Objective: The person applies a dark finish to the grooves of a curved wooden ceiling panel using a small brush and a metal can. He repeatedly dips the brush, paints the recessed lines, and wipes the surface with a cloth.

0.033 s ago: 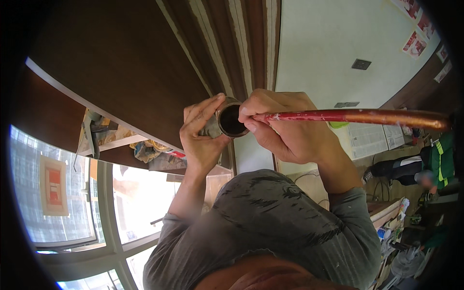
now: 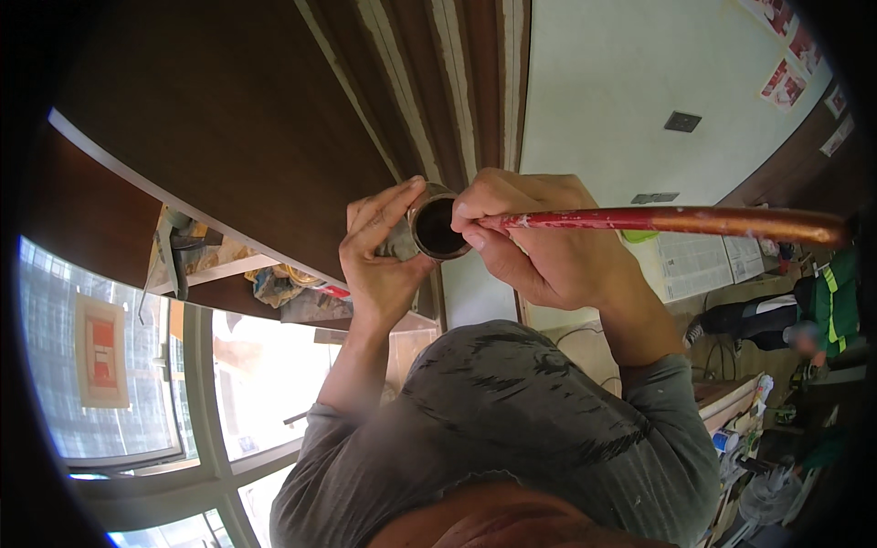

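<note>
In front of my chest, my left hand (image 2: 379,247) is wrapped round a small round cup (image 2: 416,239) with a dark inside. Its mouth faces me. My right hand (image 2: 544,242) pinches a slim paintbrush (image 2: 630,218) close to the cup's right rim. The brush's long red handle turns copper-coloured toward the right and carries pale paint flecks. My fingers hide its bristle end, so I cannot tell whether it is inside the cup. The fingers of the right hand lie against or just beside the rim.
Dark brown panelling (image 2: 219,119) with pale-edged grooves rises ahead, beside a pale wall (image 2: 621,100) with a dark socket plate (image 2: 682,121). Below left, tools and rags fill an open shelf (image 2: 228,271) near bright windows (image 2: 260,384). A person in green (image 2: 831,306) is at far right.
</note>
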`<state>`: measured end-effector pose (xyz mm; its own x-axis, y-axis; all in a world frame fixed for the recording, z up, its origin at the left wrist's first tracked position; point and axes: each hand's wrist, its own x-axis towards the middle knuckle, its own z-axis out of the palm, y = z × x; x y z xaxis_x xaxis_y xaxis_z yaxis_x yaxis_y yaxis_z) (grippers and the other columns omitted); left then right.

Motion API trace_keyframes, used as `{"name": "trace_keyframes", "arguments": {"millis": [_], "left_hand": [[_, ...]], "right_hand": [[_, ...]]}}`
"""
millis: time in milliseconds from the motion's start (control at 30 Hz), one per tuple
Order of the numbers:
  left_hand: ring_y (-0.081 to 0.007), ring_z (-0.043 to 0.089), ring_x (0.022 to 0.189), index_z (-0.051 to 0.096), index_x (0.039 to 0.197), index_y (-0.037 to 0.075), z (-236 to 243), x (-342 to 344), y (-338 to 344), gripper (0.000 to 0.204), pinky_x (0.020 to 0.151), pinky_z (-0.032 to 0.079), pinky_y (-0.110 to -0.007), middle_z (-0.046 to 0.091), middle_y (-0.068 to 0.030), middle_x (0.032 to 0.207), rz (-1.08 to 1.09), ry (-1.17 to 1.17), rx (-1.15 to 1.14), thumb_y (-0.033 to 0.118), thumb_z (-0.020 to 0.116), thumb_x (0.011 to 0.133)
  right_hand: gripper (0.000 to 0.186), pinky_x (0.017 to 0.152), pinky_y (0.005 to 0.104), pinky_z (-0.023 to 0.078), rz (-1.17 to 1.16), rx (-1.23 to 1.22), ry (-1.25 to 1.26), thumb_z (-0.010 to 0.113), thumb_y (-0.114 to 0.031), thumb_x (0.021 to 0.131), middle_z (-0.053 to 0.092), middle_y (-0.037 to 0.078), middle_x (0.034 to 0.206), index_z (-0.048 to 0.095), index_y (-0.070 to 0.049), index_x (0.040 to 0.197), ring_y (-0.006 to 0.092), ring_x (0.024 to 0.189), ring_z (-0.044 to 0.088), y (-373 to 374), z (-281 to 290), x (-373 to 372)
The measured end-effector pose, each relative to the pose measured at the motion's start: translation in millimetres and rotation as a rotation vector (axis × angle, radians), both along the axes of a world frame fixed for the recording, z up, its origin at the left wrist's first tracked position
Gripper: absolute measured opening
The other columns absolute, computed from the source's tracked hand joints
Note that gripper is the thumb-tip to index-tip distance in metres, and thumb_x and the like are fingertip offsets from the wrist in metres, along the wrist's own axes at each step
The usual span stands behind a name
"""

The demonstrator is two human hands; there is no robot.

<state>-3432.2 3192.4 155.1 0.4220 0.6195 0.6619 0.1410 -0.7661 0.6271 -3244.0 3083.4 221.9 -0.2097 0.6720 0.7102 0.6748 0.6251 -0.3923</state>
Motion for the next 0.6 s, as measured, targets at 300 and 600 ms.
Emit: {"name": "trace_keyframes", "arguments": {"millis": [300, 600], "left_hand": [[-0.0241, 0.061, 0.112, 0.076, 0.124, 0.012, -1.1, 6.5, 4.2, 0.073, 0.1, 0.048, -0.037, 0.073, -0.005, 0.124, -0.005, 0.003, 0.0, -0.002, 0.091, 0.054], [-0.0241, 0.061, 0.111, 0.076, 0.125, 0.013, 1.1, 9.0, 4.1, 0.073, 0.1, 0.049, -0.037, 0.073, -0.0047, 0.124, 0.007, 0.007, -0.005, -0.001, 0.092, 0.055]], "right_hand": [[0.01, 0.058, 0.0373, 0.048, -0.011, -0.056, 0.014, 0.06, -0.001, 0.089, 0.06, 0.01, 0.081, 0.06, -0.004, 0.098, 0.0277, 0.063, 0.061, 0.2, 4.6, 3.6], [0.018, 0.058, 0.0377, 0.049, -0.036, -0.022, 0.042, 0.065, -0.003, 0.085, 0.06, 0.008, 0.086, 0.056, -0.009, 0.099, 0.0295, 0.067, 0.062, 0.4, -1.3, 8.1]]}}
